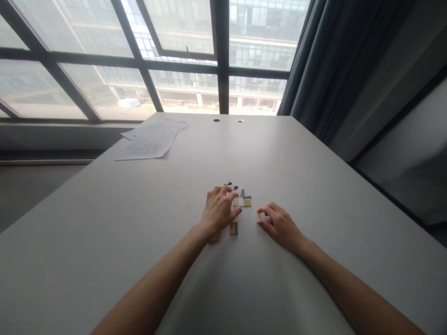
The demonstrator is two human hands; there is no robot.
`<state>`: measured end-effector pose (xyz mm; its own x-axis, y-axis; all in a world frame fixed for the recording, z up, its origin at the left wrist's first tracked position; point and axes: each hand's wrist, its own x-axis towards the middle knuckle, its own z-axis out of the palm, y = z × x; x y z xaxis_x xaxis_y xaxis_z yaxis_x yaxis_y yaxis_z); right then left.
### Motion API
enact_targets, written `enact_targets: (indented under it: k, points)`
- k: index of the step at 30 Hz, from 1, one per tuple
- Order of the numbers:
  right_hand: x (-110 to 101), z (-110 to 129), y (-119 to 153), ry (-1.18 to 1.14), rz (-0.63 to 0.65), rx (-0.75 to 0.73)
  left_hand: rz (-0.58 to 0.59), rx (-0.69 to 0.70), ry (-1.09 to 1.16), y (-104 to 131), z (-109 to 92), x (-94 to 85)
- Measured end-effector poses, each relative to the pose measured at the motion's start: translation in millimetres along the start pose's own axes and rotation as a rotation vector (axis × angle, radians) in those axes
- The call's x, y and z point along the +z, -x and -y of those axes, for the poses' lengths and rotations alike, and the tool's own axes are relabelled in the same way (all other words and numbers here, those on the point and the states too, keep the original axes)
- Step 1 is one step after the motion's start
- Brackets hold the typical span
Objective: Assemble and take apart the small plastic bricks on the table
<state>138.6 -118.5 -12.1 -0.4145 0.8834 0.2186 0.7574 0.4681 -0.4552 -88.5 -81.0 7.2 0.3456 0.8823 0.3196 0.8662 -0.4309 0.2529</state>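
My left hand [220,209] hovers over or rests on a cluster of small building bricks, its fingers apart and curved; I cannot tell whether they touch the bricks. A white and yellow group of bricks [246,202] shows beyond its thumb, and small black pieces [236,187] lie past its fingertips. Nearer me sits a tan and grey brick [233,228]. An orange-brown brick [215,238] is partly covered by my left wrist. To the right, my right hand [278,222] pinches a small white brick [258,217] between thumb and fingers, low at the tabletop.
The white table [314,195] stretches away to a large window. Printed paper sheets [150,139] lie at the far left. Two round cable holes, a dark one [216,120] and a white-rimmed one [240,121], are near the far edge. A dark curtain [310,70] hangs at right.
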Motion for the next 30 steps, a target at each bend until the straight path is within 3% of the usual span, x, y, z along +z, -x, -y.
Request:
enact_targets:
  k: [19, 23, 26, 30]
  points:
    - [0.8, 1.0, -0.2, -0.062, -0.034, -0.023, 0.134, 0.114, -0.039, -30.6, 0.0, 6.8]
    - [-0.8, -0.3, 0.2, -0.116, -0.043, -0.022, 0.110, 0.152, -0.022, -23.3, -2.9, 1.0]
    - [-2.3, -1.8, 1.6, -0.181, -0.053, -0.013, 0.074, 0.171, 0.041, -10.0, -6.9, -14.8]
    - [-3.9, 4.6, 5.1, -0.348, -0.070, 0.015, -0.024, 0.045, 0.412, 20.4, -9.9, -38.5]
